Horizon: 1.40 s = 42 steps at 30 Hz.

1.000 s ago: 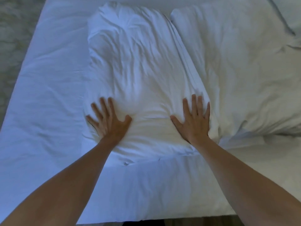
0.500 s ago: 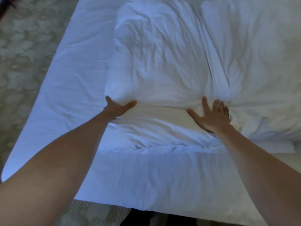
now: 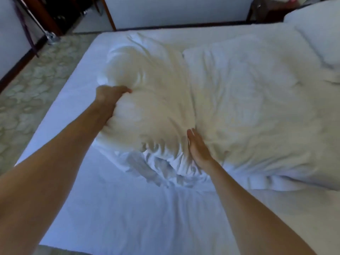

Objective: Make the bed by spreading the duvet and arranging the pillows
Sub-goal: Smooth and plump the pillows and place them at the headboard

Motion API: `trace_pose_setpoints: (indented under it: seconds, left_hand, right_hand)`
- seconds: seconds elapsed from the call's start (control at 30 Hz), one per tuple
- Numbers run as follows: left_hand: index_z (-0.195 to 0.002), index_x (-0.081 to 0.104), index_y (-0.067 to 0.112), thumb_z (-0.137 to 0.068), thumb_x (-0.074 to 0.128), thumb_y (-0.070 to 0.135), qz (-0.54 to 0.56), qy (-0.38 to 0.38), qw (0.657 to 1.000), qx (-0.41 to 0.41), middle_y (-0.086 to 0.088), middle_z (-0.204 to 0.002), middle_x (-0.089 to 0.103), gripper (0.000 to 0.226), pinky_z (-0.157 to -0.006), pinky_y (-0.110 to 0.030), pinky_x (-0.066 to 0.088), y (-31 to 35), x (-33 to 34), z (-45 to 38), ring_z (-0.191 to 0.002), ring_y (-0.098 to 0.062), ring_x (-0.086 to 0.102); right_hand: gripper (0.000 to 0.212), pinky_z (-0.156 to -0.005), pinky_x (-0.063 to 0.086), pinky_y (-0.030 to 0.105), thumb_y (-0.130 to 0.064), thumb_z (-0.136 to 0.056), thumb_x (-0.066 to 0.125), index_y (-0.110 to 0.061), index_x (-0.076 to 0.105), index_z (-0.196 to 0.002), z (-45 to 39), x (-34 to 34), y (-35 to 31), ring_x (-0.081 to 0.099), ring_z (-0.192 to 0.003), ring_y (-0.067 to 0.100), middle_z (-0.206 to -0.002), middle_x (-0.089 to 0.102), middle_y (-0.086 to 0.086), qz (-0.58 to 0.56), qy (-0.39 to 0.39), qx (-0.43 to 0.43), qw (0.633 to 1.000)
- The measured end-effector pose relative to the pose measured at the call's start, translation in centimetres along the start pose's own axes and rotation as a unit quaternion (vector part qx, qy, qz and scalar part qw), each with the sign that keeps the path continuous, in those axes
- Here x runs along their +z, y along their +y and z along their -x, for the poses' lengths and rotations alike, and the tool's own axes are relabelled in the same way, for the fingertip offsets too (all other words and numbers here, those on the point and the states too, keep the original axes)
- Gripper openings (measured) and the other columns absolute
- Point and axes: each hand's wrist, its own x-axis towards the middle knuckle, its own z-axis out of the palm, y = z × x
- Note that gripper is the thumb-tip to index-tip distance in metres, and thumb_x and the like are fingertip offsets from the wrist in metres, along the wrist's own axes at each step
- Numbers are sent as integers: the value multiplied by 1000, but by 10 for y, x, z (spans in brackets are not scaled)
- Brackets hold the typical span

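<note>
A white pillow [image 3: 152, 100] lies on the left half of the bed, its near end bunched and raised off the white sheet [image 3: 128, 208]. My left hand [image 3: 108, 97] grips its left edge with fingers curled into the fabric. My right hand [image 3: 197, 148] presses flat against its right side, fingers straight, in the gap beside a second white pillow [image 3: 257, 107] that lies flat on the right. More white bedding [image 3: 320, 28] sits at the far right corner.
Patterned carpet [image 3: 27, 85] runs along the bed's left side. A dark wooden frame [image 3: 49, 17] and a metal pole stand at the far left. A pale wall with a dark skirting [image 3: 174, 13] lies beyond the bed.
Both hands left the pillow's top and moved to its sides. The left hand has gripped the left edge and the pillow's near end has lifted and bunched. My view has tilted up.
</note>
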Motion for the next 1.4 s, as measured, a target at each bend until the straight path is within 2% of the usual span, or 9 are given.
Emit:
trace_pose_setpoints:
  seconds: [0.1, 0.27, 0.4, 0.5, 0.7, 0.87, 1.07, 1.27, 1.4]
  left_hand:
    - [-79, 55, 7, -72, 79, 11, 19, 3, 994, 109, 1, -70, 53, 25, -40, -14, 46, 93, 83, 40, -67, -17, 55]
    - [-113, 55, 5, -76, 67, 26, -151, -92, 937, 303, -9, -108, 62, 44, -83, -28, 51, 221, 281, 142, -100, -24, 61]
    - [-110, 46, 13, -89, 62, 34, -264, -293, 827, 400, -7, -107, 53, 34, -55, -27, 46, 256, 399, 248, -92, -25, 59]
    - [-115, 58, 11, -91, 57, 45, -292, -260, 806, 445, -9, -119, 59, 41, -78, -27, 43, 242, 416, 258, -110, -27, 58]
    - [-153, 3, 41, -82, 26, 81, -445, -188, 834, 267, 6, -164, -3, 84, -114, -63, -1, 82, 382, 206, -150, -29, -6]
    - [-153, -8, 38, -74, 20, 89, -507, -237, 792, 245, 1, -163, -16, 99, -110, -70, -5, 64, 412, 201, -147, -38, -17]
    - [-153, 1, 39, -54, 47, 96, -582, -307, 698, 283, 4, -164, 0, 123, -116, -58, 16, 91, 361, 161, -149, -29, 12]
    - [-140, -33, 48, -44, 53, 96, -546, -259, 773, 193, -11, -158, -30, 138, -112, -68, 3, 38, 347, 133, -147, -38, -19]
    - [-142, -34, 40, -44, 52, 97, -547, -296, 744, 244, -22, -154, -32, 142, -115, -63, -6, 21, 410, 136, -143, -47, -22]
  right_hand:
    - [67, -114, 36, 44, -66, -92, 34, -23, 53, -139, 13, -68, -12, 54, -127, 21, -136, 60, 0, -234, 20, 38, 971]
    - [55, -101, 44, 36, -64, -97, 30, -26, 59, -126, 43, -220, -7, 60, -112, 20, -118, 67, -2, -512, 126, 32, 849]
    - [66, -104, 44, 40, -65, -97, 26, -23, 51, -141, 68, -325, 32, 58, -123, 26, -137, 60, 5, -595, 274, -2, 755]
    - [68, -111, 38, 49, -67, -95, 31, -23, 44, -145, 80, -380, 54, 51, -130, 29, -147, 49, 7, -601, 355, 28, 715]
    - [59, -110, 36, 28, -47, -92, 50, -15, 46, -142, 85, -411, -2, 47, -132, 19, -145, 49, 5, -164, 548, -124, 811]
    - [67, -112, 31, 41, -43, -91, 55, -21, 31, -150, 36, -382, -55, 35, -139, 30, -152, 36, 9, 211, 240, -115, 941]
    - [69, -103, -1, 81, -62, -98, 23, -39, -12, -154, -13, -382, 5, -11, -145, 52, -163, -19, 8, 449, 108, 71, 884]
    - [72, -103, -3, 80, -72, -92, 8, -41, -23, -150, -39, -398, 62, -16, -148, 41, -161, -26, 2, 471, 128, 82, 869]
    - [75, -106, -3, 77, -80, -85, 1, -47, -28, -145, -48, -425, 117, -17, -148, 38, -161, -28, 4, 448, 145, 141, 871]
